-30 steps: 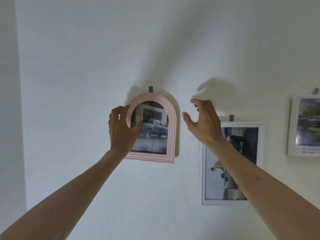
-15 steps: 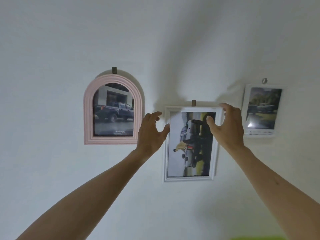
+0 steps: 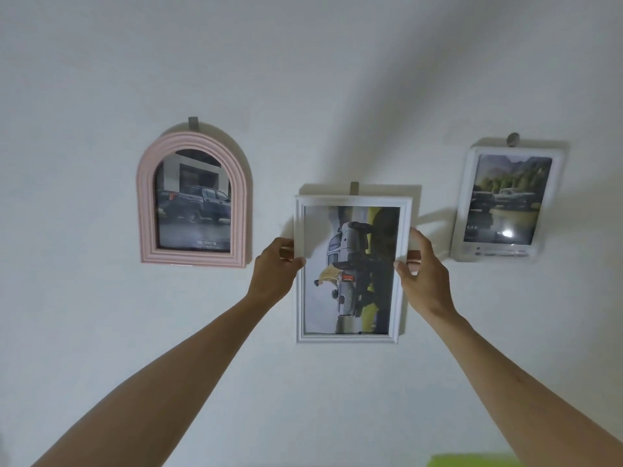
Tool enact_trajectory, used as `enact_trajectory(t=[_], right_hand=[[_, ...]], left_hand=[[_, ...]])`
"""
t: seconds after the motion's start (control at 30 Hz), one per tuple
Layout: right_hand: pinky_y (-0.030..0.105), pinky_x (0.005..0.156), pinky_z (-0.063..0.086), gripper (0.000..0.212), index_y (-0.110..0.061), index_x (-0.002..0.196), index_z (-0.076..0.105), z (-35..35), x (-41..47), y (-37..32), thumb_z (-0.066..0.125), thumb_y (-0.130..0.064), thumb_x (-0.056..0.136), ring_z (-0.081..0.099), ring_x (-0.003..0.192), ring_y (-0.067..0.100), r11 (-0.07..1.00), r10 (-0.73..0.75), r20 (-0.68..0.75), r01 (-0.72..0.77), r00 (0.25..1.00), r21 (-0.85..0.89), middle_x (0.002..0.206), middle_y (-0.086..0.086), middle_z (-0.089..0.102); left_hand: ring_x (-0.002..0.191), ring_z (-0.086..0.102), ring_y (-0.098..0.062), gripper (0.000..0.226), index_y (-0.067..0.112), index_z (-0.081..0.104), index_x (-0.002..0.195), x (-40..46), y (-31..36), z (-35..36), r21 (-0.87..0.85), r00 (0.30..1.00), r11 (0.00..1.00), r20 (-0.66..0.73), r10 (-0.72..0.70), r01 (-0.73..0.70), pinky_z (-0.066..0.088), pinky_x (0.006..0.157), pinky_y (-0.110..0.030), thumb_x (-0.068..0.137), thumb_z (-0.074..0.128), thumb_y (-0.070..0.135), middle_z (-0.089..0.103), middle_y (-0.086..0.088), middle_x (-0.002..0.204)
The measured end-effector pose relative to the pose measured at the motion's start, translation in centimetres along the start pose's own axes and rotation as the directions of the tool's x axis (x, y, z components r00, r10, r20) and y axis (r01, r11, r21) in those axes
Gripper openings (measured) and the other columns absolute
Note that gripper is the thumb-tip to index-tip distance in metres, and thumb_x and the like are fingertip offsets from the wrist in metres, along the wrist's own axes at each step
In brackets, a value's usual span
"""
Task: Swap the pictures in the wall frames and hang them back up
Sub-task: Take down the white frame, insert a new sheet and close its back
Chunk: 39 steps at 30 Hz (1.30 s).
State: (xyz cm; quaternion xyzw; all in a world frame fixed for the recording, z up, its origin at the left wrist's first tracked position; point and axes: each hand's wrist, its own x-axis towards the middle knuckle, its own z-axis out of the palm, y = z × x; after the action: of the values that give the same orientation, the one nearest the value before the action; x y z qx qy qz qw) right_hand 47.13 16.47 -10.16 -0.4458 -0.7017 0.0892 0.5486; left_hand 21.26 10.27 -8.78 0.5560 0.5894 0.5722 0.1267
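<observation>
A white rectangular frame point(image 3: 350, 338) hangs in the middle of the wall under a small grey hook point(image 3: 354, 188); its picture shows a silver truck turned sideways. My left hand point(image 3: 274, 267) grips the frame's left edge, thumb on the front. My right hand point(image 3: 423, 269) grips the right edge the same way. To the left hangs a pink arched frame point(image 3: 194, 200) with a dark pickup picture. A rounded white frame point(image 3: 510, 202) with a landscape and cars hangs to the right.
The wall point(image 3: 303, 79) is plain white around the three frames. A bright green object point(image 3: 472, 460) shows at the bottom edge, right of centre. Each frame hangs from its own small hook.
My left hand let go of the pink arched frame and both hands moved right to the white rectangular frame, first hovering near its upper corners, now gripping its two sides.
</observation>
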Motion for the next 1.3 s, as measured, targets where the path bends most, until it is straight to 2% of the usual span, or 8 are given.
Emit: enact_trajectory(t=[0.2, 0.37, 0.53, 0.7, 0.83, 1.03, 1.2, 1.3], right_hand=[[0.026, 0.085, 0.051, 0.057, -0.028, 0.149, 0.038, -0.4, 0.1, 0.6, 0.059, -0.012, 0.098, 0.06, 0.089, 0.016, 0.997, -0.019, -0.008, 0.02, 1.0, 0.071, 0.125, 0.008, 0.063], [0.021, 0.085, 0.045, 0.057, -0.029, 0.148, 0.038, -0.7, -0.8, 0.3, 0.06, -0.015, 0.098, 0.061, 0.09, 0.018, 0.995, -0.023, 0.026, 0.02, 0.999, 0.099, 0.111, 0.005, 0.065], [0.021, 0.082, 0.045, 0.057, -0.03, 0.149, 0.038, -0.3, -3.7, -0.3, 0.058, -0.014, 0.098, 0.062, 0.088, 0.019, 0.996, 0.01, 0.09, -0.017, 0.996, 0.084, 0.113, 0.004, 0.062], [0.021, 0.082, 0.045, 0.056, -0.028, 0.15, 0.037, 1.4, -9.2, -1.0, 0.055, -0.015, 0.099, 0.062, 0.093, 0.019, 0.991, 0.109, 0.184, -0.121, 0.977, 0.056, 0.114, 0.005, 0.061], [0.023, 0.085, 0.042, 0.053, -0.028, 0.15, 0.038, 3.6, -14.8, -1.6, 0.052, -0.015, 0.1, 0.061, 0.102, 0.02, 0.973, 0.21, 0.261, -0.228, 0.942, 0.042, 0.118, 0.005, 0.062], [0.024, 0.085, 0.042, 0.048, -0.021, 0.146, 0.042, 6.6, -24.7, -0.8, 0.053, -0.015, 0.1, 0.061, 0.098, 0.02, 0.93, 0.344, 0.35, -0.367, 0.871, -0.001, 0.12, 0.008, 0.064], [0.027, 0.089, 0.047, 0.055, -0.017, 0.148, 0.037, 8.1, -31.5, -0.1, 0.059, -0.019, 0.098, 0.062, 0.111, 0.026, 0.89, 0.446, 0.491, -0.427, 0.748, -0.158, 0.13, 0.012, 0.059], [0.027, 0.09, 0.047, 0.057, -0.02, 0.148, 0.037, 9.2, -32.3, -2.4, 0.062, -0.026, 0.097, 0.06, 0.112, 0.022, 0.896, 0.427, 0.541, -0.42, 0.724, -0.146, 0.134, 0.009, 0.056]], left_hand=[[0.085, 0.068, -0.024, 0.024, 0.019, 0.064, 0.108, -0.7, 0.4, 0.2, -0.042, 0.998, 0.999, -0.062, -0.032, 0.029, 0.058, 0.081, -0.046, 0.086, 0.071, 0.013, 0.069, 0.001, 0.091], [0.085, 0.068, -0.022, 0.022, 0.021, 0.064, 0.107, -2.6, 0.5, -0.7, -0.044, 0.994, 0.998, -0.098, -0.054, 0.05, 0.058, 0.081, -0.047, 0.086, 0.072, 0.016, 0.07, 0.0, 0.089], [0.082, 0.068, -0.023, 0.021, 0.021, 0.065, 0.103, -6.2, -0.8, -2.3, -0.083, 0.99, 0.989, -0.058, -0.129, 0.124, 0.059, 0.08, -0.048, 0.084, 0.073, 0.016, 0.068, -0.001, 0.086], [0.077, 0.061, -0.017, 0.021, 0.016, 0.064, 0.107, -10.7, -3.5, -4.7, -0.119, 0.98, 0.973, 0.022, -0.198, 0.2, 0.058, 0.075, -0.038, 0.087, 0.071, 0.014, 0.064, 0.001, 0.084], [0.081, 0.061, -0.017, 0.024, 0.01, 0.065, 0.111, -14.9, -6.6, -7.1, -0.155, 0.956, 0.944, 0.074, -0.284, 0.292, 0.057, 0.074, -0.033, 0.088, 0.07, 0.014, 0.063, 0.0, 0.087], [0.097, 0.067, -0.031, 0.025, 0.008, 0.066, 0.105, -21.7, -12.2, -9.5, -0.139, 0.886, 0.879, 0.165, -0.434, 0.457, 0.058, 0.082, -0.042, 0.083, 0.076, 0.014, 0.065, -0.015, 0.108], [0.093, 0.068, -0.028, 0.023, 0.018, 0.068, 0.1, -27.1, -15.1, -10.7, -0.012, 0.86, 0.874, 0.187, -0.475, 0.486, 0.058, 0.082, -0.044, 0.08, 0.078, 0.022, 0.067, -0.002, 0.099], [0.086, 0.069, -0.025, 0.023, 0.02, 0.067, 0.097, -29.1, -15.6, -11.2, 0.055, 0.858, 0.877, 0.185, -0.479, 0.478, 0.056, 0.077, -0.041, 0.079, 0.079, 0.026, 0.067, 0.003, 0.094]])
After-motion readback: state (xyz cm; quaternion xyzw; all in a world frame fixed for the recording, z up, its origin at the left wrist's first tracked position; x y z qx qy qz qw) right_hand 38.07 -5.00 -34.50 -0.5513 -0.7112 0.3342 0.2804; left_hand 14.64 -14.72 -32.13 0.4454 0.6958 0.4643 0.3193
